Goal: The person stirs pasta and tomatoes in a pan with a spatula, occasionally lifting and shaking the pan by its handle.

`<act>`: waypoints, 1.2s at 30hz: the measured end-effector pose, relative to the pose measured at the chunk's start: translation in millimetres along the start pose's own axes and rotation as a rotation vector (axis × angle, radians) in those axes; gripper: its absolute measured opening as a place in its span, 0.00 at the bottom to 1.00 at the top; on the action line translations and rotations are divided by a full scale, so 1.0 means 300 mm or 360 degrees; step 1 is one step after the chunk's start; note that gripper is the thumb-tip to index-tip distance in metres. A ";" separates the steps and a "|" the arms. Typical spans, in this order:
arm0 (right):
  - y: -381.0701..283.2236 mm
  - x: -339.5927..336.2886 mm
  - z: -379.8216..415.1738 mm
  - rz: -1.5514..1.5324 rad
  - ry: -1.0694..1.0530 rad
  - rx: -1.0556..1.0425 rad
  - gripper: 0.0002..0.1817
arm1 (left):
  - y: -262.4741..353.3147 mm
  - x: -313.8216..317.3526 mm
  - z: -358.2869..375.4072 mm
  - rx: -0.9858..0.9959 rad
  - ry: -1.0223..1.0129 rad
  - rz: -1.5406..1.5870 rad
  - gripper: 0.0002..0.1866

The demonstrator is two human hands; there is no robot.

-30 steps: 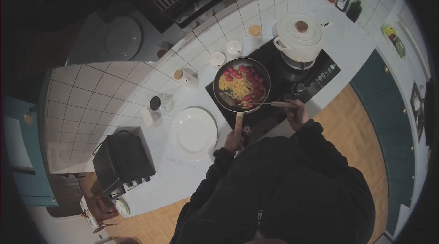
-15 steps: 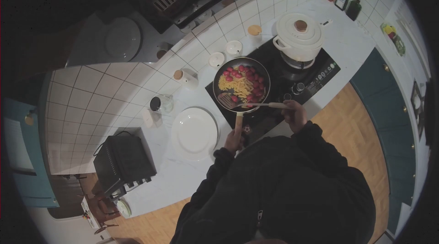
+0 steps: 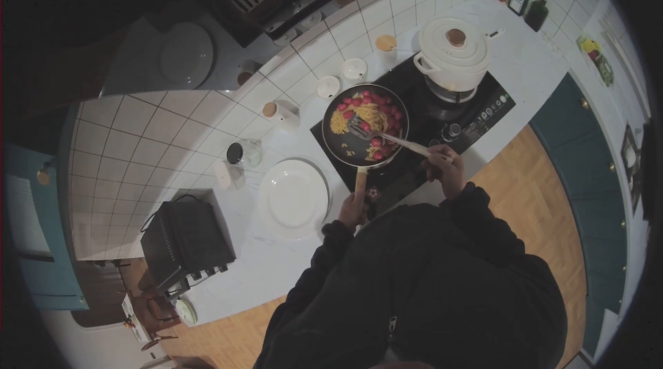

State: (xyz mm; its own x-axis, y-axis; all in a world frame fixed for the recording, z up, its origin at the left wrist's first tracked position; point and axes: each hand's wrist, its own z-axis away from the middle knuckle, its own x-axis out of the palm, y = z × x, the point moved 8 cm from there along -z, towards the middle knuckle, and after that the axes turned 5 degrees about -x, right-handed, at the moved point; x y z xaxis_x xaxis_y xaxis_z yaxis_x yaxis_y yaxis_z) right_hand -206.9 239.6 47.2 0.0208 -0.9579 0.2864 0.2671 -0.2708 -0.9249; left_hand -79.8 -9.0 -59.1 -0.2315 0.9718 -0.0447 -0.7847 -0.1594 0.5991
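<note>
Right hand (image 3: 447,170), fingers curled round the handle of a spatula (image 3: 404,141), sits right of centre; the blade is among red pieces (image 3: 395,119) and yellow food (image 3: 374,115) in the frying pan (image 3: 335,142) — mid-frame, over the black cooktop (image 3: 483,105). Below, the left hand (image 3: 351,211) wraps the pan's pale handle. Left of that, a white plate (image 3: 293,200); upper right — a lidded pot (image 3: 452,65).

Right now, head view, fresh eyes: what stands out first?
The frying pan over the left of the cooktop, with red tomatoes and yellow food; left hand on its handle, right hand holding a slotted turner. Next, the lidded white pot at the cooktop's right, then the white plate on the counter left of the pan.
</note>
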 end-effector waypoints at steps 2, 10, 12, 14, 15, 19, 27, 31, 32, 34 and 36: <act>0.035 0.007 0.010 -0.0132 -0.0105 0.0361 0.15 | 0.000 -0.001 0.001 0.0004 -0.0002 -0.0002 0.27; 0.071 0.076 0.057 0.0437 -0.0451 0.0667 0.19 | 0.004 -0.003 0.008 -0.0032 0.0014 -0.0024 0.25; 0.098 0.096 0.059 0.0572 -0.0616 0.0686 0.22 | 0.000 -0.001 0.008 -0.0069 0.0012 -0.0006 0.26; 0.160 0.080 0.039 0.0666 -0.0542 0.0672 0.22 | 0.010 0.006 0.025 -0.0044 0.0014 0.0119 0.22; 0.180 0.078 0.037 0.0686 -0.0527 0.0673 0.22 | 0.005 0.003 0.029 -0.0042 0.0019 0.0149 0.21; 0.161 0.090 0.019 0.0805 -0.0545 0.0477 0.21 | 0.006 0.001 0.022 0.0053 -0.0018 0.0098 0.25; 0.081 0.125 -0.010 0.0749 -0.0606 0.0204 0.18 | 0.011 -0.004 0.024 0.0058 0.0023 -0.0073 0.29; 0.084 0.108 -0.032 0.0921 -0.0614 0.0079 0.18 | 0.010 -0.005 0.024 0.0081 0.0037 -0.0057 0.27; 0.078 0.108 -0.034 0.0966 -0.0621 0.0030 0.18 | 0.010 -0.006 0.026 0.0067 0.0046 -0.0049 0.27; 0.070 0.108 -0.035 0.1020 -0.0619 -0.0012 0.17 | 0.008 -0.008 0.024 0.0059 0.0062 -0.0048 0.28; 0.058 0.107 -0.036 0.1070 -0.0612 -0.0039 0.17 | 0.007 -0.009 0.019 0.0060 0.0079 -0.0051 0.28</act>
State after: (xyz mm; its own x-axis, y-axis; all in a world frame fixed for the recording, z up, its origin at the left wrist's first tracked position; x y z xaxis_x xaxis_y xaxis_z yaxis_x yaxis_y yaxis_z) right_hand -211.9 203.2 37.6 0.5051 -0.8179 -0.2756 0.0576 0.3506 -0.9347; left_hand -77.6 -11.0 -53.0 -0.2359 0.9663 -0.1035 -0.7700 -0.1208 0.6265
